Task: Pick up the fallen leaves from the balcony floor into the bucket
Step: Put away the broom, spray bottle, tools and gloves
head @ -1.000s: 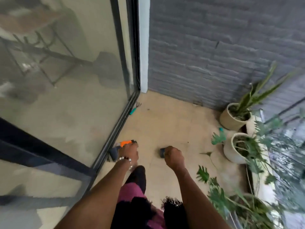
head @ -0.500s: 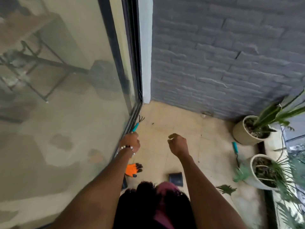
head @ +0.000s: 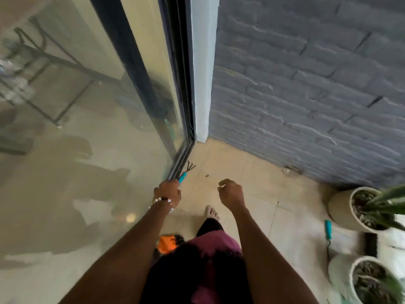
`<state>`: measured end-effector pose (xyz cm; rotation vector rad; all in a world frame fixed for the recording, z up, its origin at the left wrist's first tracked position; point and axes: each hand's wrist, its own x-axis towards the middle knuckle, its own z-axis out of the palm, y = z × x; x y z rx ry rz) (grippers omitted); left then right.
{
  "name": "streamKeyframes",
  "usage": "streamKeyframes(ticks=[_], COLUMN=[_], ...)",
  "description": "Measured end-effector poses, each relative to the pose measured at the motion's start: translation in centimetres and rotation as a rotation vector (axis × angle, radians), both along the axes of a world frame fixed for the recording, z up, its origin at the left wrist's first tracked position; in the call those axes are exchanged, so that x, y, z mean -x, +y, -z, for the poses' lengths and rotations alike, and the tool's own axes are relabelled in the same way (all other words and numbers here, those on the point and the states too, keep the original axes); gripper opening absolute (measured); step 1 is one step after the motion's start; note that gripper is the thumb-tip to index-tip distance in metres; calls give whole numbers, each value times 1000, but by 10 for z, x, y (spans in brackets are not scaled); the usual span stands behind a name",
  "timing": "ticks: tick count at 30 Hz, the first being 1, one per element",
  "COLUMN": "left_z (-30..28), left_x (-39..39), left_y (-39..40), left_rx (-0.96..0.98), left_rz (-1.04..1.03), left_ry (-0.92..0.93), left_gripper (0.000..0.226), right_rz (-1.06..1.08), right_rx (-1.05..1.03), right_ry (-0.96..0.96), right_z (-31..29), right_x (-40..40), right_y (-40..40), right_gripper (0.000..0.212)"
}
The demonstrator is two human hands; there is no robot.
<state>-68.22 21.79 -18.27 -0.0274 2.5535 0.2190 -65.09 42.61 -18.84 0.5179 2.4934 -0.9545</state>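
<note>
No bucket is in view. A small dark leaf scrap [head: 207,175] lies on the beige tiled floor [head: 258,213] near the corner, and some pale debris [head: 291,170] sits at the foot of the grey brick wall. My left hand [head: 167,193] hangs by the glass door with fingers loosely curled, just below the blue handle of a hand rake [head: 185,173] that lies along the door track. My right hand [head: 231,193] hangs in front of me over the tiles, loosely curled and holding nothing.
The glass sliding door [head: 98,150] runs along the left and the grey brick wall [head: 317,84] closes the far side. Two potted plants [head: 344,207] [head: 341,273] stand at right, a blue-handled tool [head: 328,229] beside them. An orange glove [head: 166,244] lies by my bare foot [head: 211,212].
I have risen from a crouch and moved toward the corner. Both hands lifted off the floor, away from the orange glove and the dark square object, which is now out of sight.
</note>
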Motion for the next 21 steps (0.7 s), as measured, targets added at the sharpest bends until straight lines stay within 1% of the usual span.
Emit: streamKeyframes(ticks=[3,5,9,11,14,18,21], left_z=[22,42,98,142,222,333,416], left_x=[42,65,105,121,144,167,177], left_y=[17,21,17,11,-2,-19,-31], left_rx=[-12,-14,-26,-39,-71,-94,-106], left_rz=[-33,-48,-79,-100,-131,-143,-150], left_ry=[-24,-44,-87,-113,-136,-158,-180], left_gripper=[35,35,34,34,35,38,42], right_rz=[58,77,69,78,110,219,287], right_rx=[81,101,144,194,274,408,442], right_ry=[-75,-83,-172,-245,-331,-495,-553], right_z=[20,40,100,150,241,370,464], right_x=[55,89,144,162,177,189,199], right_y=[12,17,11,0,-25,-70,-99], right_gripper=[21,21,21,19,19,13,21])
